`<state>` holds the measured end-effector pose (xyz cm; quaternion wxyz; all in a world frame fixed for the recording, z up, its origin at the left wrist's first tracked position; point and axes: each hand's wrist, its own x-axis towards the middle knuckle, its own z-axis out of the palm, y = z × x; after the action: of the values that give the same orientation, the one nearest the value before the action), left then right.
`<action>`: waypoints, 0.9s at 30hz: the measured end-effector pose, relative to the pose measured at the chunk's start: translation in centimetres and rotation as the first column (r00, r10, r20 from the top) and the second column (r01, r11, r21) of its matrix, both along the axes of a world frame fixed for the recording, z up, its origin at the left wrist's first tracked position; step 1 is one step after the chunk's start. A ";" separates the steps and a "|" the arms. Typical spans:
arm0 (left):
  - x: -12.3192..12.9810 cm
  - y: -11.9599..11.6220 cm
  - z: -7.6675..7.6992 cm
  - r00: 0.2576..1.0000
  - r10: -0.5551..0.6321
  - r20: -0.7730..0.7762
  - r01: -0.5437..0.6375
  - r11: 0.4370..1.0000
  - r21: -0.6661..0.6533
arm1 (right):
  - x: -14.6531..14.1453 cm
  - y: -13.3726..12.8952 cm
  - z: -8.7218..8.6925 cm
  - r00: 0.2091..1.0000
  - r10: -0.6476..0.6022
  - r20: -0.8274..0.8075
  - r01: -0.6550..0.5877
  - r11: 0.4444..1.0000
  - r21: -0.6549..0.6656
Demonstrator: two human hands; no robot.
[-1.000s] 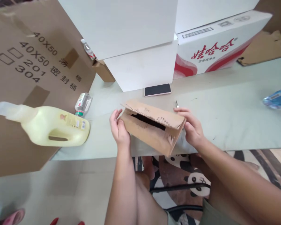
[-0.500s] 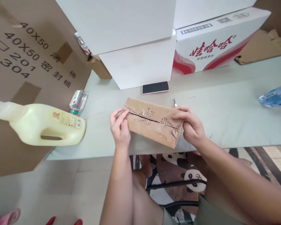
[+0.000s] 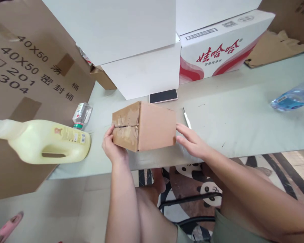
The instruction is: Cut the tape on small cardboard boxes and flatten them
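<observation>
A small brown cardboard box [image 3: 157, 126] is held over the front of the table, one plain side and a torn, seamed side facing me. My left hand [image 3: 114, 145] grips its left lower edge, the thumb hidden beneath or behind it. At the box's right edge, my right hand [image 3: 191, 141] has its fingers stretched out, the fingertips at or just touching the cardboard. Just beyond that hand lies a slim white pen-like cutter [image 3: 186, 118] with a thin dark tip.
A phone [image 3: 163, 96] lies before the stacked white boxes [image 3: 144, 67]. On the left are a pale yellow jug [image 3: 73, 148], a small clear bottle [image 3: 82, 114] and a large carton [image 3: 22, 101]. A blue-labelled bottle [image 3: 291, 98] lies at right, a red-and-white carton [image 3: 218, 57] behind.
The box has been turned, so its torn seam now faces left and a plain side shows. My right hand has loosened and its fingers have straightened. The cutter is now more exposed.
</observation>
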<state>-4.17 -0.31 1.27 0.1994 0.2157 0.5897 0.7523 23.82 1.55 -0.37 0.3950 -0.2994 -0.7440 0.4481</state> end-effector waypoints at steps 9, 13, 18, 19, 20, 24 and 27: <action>2.7 -0.7 0.1 0.807 -0.443 0.390 0.578 0.726 -0.373 | 0.0 -0.5 -0.7 1.000 -0.012 -0.005 0.012 0.996 0.085; 3.3 -1.3 0.2 0.733 -0.565 0.379 0.676 0.546 -0.494 | 0.3 -0.3 -0.8 0.996 -0.064 -0.063 0.069 0.993 0.093; 3.6 -1.6 0.4 0.622 -0.727 0.290 0.665 0.294 -0.687 | 0.5 -0.2 -0.5 0.987 -0.116 -0.107 0.120 0.992 0.031; 3.6 -1.6 0.5 0.619 -0.744 0.250 0.640 0.294 -0.710 | 0.5 -0.2 -0.4 0.987 -0.114 -0.110 0.118 0.993 0.025; 3.6 -1.6 0.5 0.617 -0.758 0.211 0.621 0.305 -0.722 | 0.5 -0.2 -0.3 0.988 -0.111 -0.109 0.114 0.993 0.022; 3.7 -1.6 0.6 0.593 -0.794 0.134 0.598 0.323 -0.734 | 0.6 -0.2 -0.1 0.989 -0.106 -0.102 0.108 0.994 0.014; 3.8 -1.5 0.5 0.590 -0.798 0.127 0.584 0.312 -0.750 | 0.7 0.0 -0.2 0.988 -0.108 -0.107 0.110 0.994 0.008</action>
<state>-0.32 -1.81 1.77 0.4903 0.4499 0.7027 0.2518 24.50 1.50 -0.52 0.4602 -0.3125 -0.7075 0.4359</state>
